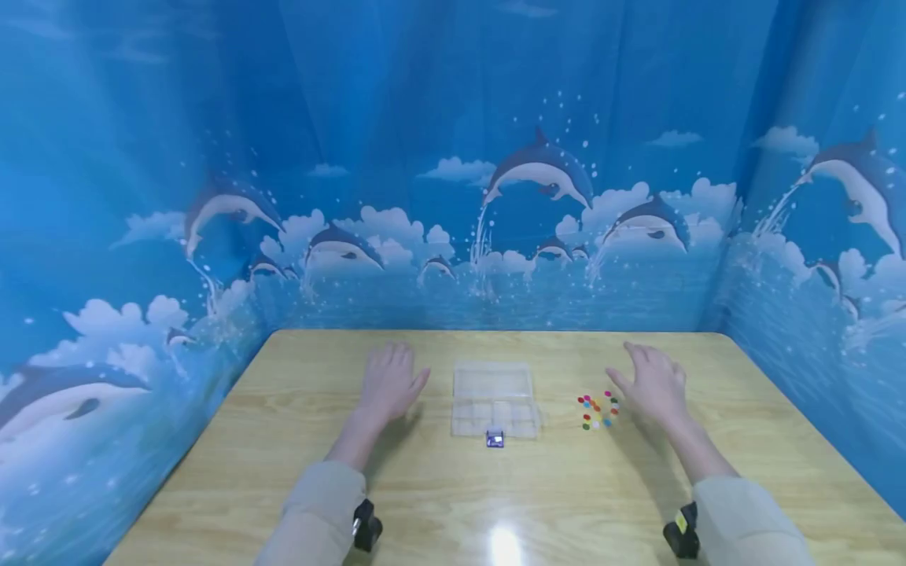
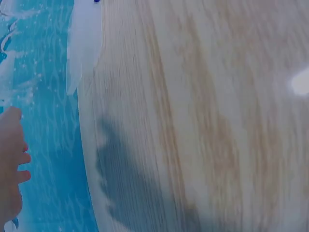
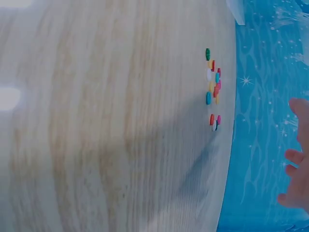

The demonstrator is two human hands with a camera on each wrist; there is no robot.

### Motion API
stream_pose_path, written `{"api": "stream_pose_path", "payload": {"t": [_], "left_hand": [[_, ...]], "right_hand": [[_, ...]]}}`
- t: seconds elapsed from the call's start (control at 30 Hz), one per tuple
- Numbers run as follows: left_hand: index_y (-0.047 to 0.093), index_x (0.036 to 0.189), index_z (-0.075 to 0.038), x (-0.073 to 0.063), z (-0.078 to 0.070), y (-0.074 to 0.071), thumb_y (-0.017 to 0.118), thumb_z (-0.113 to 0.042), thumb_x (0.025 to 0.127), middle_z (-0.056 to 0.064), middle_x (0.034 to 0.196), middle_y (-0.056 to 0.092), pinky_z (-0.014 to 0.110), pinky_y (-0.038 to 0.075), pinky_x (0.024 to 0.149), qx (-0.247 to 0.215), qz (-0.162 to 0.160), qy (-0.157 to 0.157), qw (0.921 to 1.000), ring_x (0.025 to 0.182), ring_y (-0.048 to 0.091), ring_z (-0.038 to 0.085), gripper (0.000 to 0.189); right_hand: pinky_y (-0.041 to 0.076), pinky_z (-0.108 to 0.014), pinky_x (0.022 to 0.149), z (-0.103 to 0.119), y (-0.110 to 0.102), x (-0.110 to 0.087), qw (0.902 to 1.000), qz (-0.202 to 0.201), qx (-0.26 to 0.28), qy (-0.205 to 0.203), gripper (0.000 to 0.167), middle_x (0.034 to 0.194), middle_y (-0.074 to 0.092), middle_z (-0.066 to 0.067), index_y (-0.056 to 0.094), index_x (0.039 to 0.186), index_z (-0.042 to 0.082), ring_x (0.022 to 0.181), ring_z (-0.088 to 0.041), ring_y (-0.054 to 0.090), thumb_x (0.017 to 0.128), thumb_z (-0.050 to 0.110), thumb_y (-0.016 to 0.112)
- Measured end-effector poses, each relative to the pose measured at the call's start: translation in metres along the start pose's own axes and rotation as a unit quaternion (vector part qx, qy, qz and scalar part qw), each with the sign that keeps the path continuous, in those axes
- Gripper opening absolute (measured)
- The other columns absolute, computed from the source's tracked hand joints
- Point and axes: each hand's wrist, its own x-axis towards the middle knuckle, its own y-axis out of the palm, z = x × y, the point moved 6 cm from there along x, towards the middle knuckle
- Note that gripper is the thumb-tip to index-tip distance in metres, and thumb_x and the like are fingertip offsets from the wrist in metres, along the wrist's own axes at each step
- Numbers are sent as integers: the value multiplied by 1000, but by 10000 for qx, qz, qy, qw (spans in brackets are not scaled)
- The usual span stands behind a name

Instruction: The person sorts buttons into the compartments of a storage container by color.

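My left hand (image 1: 388, 382) is held over the table to the left of a clear plastic compartment box (image 1: 493, 413), its fingers extended and nothing in its grasp. The box has its lid raised toward the back, and a small purple item (image 1: 495, 439) lies at its front edge. Several small colourful round pieces (image 1: 597, 409) are scattered to the right of the box. Beyond them, my right hand (image 1: 655, 384) hovers with spread fingers, holding nothing. In the right wrist view the coloured pieces (image 3: 216, 87) lie left of the fingers.
A light wood-grain table (image 1: 425, 495) carries everything. Behind it and at both sides hangs a blue curtain (image 1: 439, 94) printed with dolphins. Each sleeve has a small black device (image 1: 367, 525) at the wrist.
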Motion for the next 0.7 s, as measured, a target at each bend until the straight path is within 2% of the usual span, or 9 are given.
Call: {"api": "stream_pose_path", "payload": {"t": [0.07,0.17,0.27,0.33,0.5,0.7], "left_hand": [[48,125,2,0,-6,-4,38,-41,97,20,129,48,54,19,107,-34,-198,101,9997,123,39,36,53],[55,108,0,-2,-15,-7,41,-39,97,16,107,57,50,31,102,-21,-334,251,9991,107,49,33,43],[55,98,-1,-3,-22,-6,44,-39,96,12,93,56,46,39,93,-17,-268,370,9990,95,52,30,39],[54,98,-1,-6,-25,-3,44,-39,96,11,90,54,44,41,88,-27,-156,421,9990,91,51,29,39],[52,110,1,-13,-31,5,43,-43,96,16,103,56,46,40,93,68,171,561,9983,101,52,32,47],[52,112,0,-21,-42,13,40,-45,96,17,111,56,46,36,98,441,279,884,9947,108,50,33,49]], "right_hand": [[19,-71,93,-2,-3,1,9995,-67,300,118,65,132,36,-33,36,134,-7,120,-52,29,94,41,50],[25,-69,89,-5,-4,1,9963,-63,801,300,61,127,40,-35,37,133,-9,116,-52,34,94,35,51],[31,-65,89,-9,-4,1,9909,-11,1283,415,58,124,42,-35,36,132,-12,113,-50,38,95,31,51],[33,-63,90,-11,-3,1,9864,72,1566,498,59,124,42,-36,35,133,-12,113,-50,38,95,31,50],[35,-60,92,-15,2,0,9783,191,1946,680,56,121,44,-36,36,131,-13,113,-49,40,96,28,50],[35,-57,93,-15,9,-1,9738,290,2105,804,53,118,46,-35,40,128,-14,112,-48,41,96,27,51]]}}
